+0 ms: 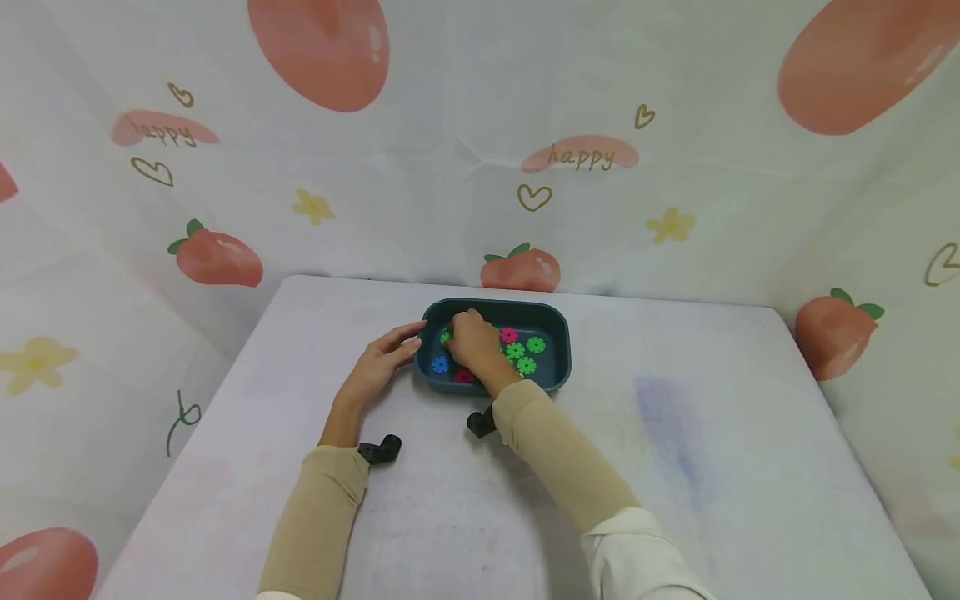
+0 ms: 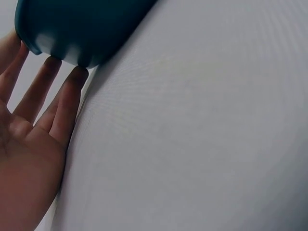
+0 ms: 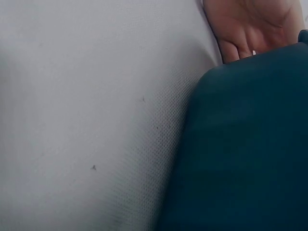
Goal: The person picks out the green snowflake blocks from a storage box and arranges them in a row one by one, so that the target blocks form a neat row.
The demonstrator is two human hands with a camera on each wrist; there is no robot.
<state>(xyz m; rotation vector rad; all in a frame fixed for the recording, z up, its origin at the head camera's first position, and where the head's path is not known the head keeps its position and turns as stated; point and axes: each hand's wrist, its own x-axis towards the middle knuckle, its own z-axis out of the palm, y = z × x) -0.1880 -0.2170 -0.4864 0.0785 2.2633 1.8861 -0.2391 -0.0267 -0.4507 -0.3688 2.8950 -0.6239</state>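
A dark teal tray (image 1: 555, 377) holds several small toothed plastic discs: green discs (image 1: 536, 344), a pink disc (image 1: 508, 334), a blue disc (image 1: 440, 364) and a dark red disc (image 1: 464, 377). My right hand (image 1: 477, 343) reaches down inside the left part of the tray, fingers bent, with a bit of green at the fingertips; I cannot tell whether it pinches a disc. Outside the tray's left end is my left hand (image 1: 378, 364). Its extended fingertips (image 2: 81, 73) touch the end wall in the left wrist view. The right wrist view shows the left palm beyond the tray wall.
The tray stands near the back edge of a white-covered table (image 1: 675, 500). A printed cloth (image 1: 450, 208) with peaches and hearts hangs behind and at the sides. Black wrist-camera mounts (image 1: 381, 450) stick out from both wrists.
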